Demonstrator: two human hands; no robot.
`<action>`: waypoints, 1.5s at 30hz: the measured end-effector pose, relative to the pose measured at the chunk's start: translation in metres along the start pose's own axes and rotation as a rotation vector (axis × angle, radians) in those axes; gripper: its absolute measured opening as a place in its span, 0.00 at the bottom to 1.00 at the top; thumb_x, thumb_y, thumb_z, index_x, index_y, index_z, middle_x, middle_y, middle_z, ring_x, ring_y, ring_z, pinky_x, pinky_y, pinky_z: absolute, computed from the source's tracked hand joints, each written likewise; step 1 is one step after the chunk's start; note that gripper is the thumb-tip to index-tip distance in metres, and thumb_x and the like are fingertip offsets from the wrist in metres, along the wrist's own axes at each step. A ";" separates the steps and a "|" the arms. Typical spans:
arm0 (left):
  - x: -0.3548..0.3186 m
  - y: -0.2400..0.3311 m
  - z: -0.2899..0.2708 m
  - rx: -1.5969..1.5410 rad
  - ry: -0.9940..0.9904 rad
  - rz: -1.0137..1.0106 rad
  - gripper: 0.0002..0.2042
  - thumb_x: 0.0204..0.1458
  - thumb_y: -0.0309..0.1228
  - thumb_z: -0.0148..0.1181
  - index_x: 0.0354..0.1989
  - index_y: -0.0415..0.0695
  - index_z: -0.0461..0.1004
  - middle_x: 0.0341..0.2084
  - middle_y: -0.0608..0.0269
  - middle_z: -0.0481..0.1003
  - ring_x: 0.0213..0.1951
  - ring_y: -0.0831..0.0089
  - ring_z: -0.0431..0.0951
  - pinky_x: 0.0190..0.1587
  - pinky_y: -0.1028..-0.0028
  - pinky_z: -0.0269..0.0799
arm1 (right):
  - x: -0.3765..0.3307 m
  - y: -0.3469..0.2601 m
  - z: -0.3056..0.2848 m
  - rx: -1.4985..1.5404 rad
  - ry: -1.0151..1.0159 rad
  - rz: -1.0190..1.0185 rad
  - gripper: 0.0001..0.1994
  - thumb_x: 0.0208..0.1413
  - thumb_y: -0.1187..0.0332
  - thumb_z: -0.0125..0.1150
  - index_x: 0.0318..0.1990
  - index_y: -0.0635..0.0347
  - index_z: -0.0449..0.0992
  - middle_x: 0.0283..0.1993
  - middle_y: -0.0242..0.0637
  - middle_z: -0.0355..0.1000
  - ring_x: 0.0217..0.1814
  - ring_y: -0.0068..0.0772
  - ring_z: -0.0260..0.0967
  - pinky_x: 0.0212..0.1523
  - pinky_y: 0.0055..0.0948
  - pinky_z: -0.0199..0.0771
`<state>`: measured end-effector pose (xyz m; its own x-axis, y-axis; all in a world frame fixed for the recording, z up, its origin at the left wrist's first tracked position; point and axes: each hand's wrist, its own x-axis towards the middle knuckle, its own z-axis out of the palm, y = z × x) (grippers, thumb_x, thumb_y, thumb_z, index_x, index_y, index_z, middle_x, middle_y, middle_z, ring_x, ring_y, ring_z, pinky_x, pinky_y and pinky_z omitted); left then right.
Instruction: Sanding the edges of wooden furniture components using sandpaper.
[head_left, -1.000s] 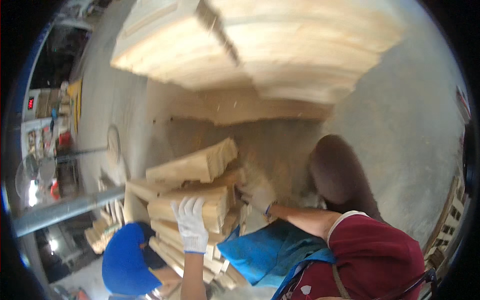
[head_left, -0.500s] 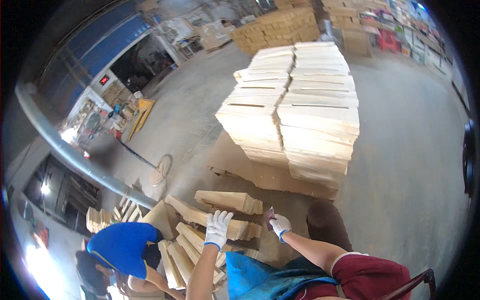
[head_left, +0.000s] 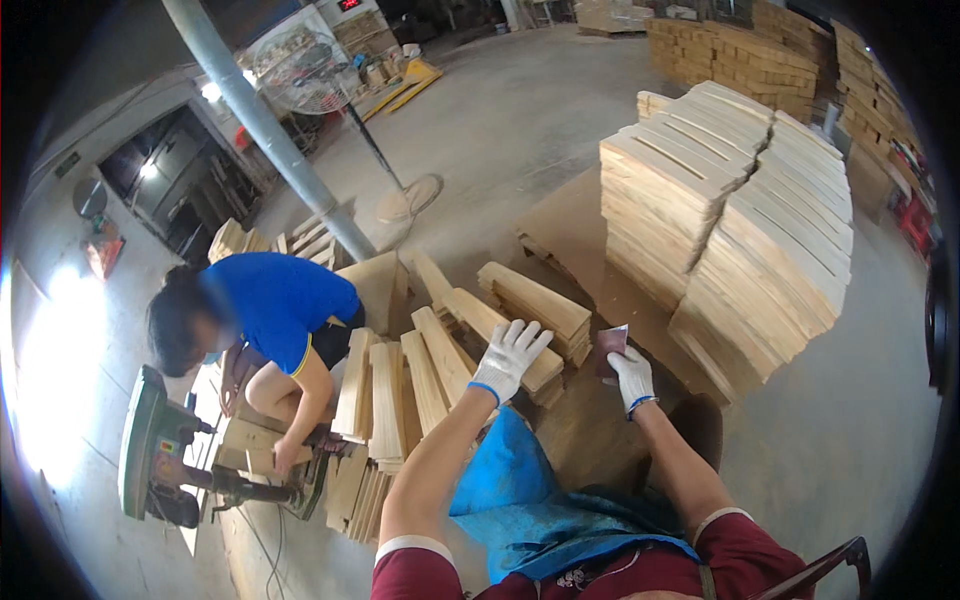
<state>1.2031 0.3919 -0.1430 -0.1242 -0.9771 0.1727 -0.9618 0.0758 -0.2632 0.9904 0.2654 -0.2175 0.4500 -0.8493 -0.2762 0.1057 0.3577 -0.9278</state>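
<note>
My left hand [head_left: 508, 358], in a white work glove, is stretched out with its fingers spread over a low heap of short wooden boards [head_left: 470, 340]; it holds nothing. My right hand [head_left: 630, 375], also gloved, is closed on a small dark reddish piece of sandpaper [head_left: 611, 345], held up beside the boards. A blue cloth [head_left: 540, 500] lies across my lap between my forearms.
A person in a blue shirt [head_left: 275, 300] crouches at the left by a green drill press [head_left: 160, 450]. A tall stack of pale boards [head_left: 730, 220] stands at the right on a pallet. A grey post [head_left: 265, 130] and a standing fan [head_left: 305, 70] are farther back.
The view has swung up and left. My left hand has spread open over the boards, and my right hand now holds the sandpaper higher, beside them.
</note>
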 end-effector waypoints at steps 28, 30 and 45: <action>-0.273 0.178 -0.036 -0.312 -0.313 -1.013 0.09 0.53 0.34 0.56 0.36 0.41 0.74 0.33 0.54 0.74 0.39 0.57 0.74 0.39 0.61 0.68 | 0.063 -0.089 -0.019 -0.179 -0.262 0.204 0.15 0.55 0.71 0.55 0.49 0.64 0.74 0.42 0.35 0.75 0.41 0.28 0.74 0.39 0.29 0.80; -0.281 0.216 -0.054 -0.275 -0.412 -1.004 0.11 0.52 0.35 0.57 0.38 0.41 0.73 0.34 0.54 0.74 0.40 0.57 0.74 0.40 0.62 0.68 | 0.069 -0.103 -0.004 -0.219 -0.250 0.284 0.15 0.55 0.71 0.55 0.50 0.64 0.74 0.42 0.35 0.75 0.41 0.29 0.74 0.39 0.30 0.79; -0.372 0.412 -0.092 0.154 -0.930 -0.418 0.24 0.51 0.41 0.60 0.52 0.37 0.67 0.44 0.51 0.73 0.47 0.54 0.73 0.49 0.62 0.69 | 0.081 -0.168 0.050 -0.716 -0.439 0.449 0.18 0.55 0.66 0.57 0.53 0.61 0.72 0.44 0.32 0.75 0.41 0.24 0.73 0.38 0.30 0.78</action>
<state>0.8309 0.8050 -0.2286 0.5139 -0.6921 -0.5068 -0.8349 -0.2679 -0.4807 1.0539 0.1561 -0.0718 0.6243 -0.4165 -0.6609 -0.6612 0.1687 -0.7310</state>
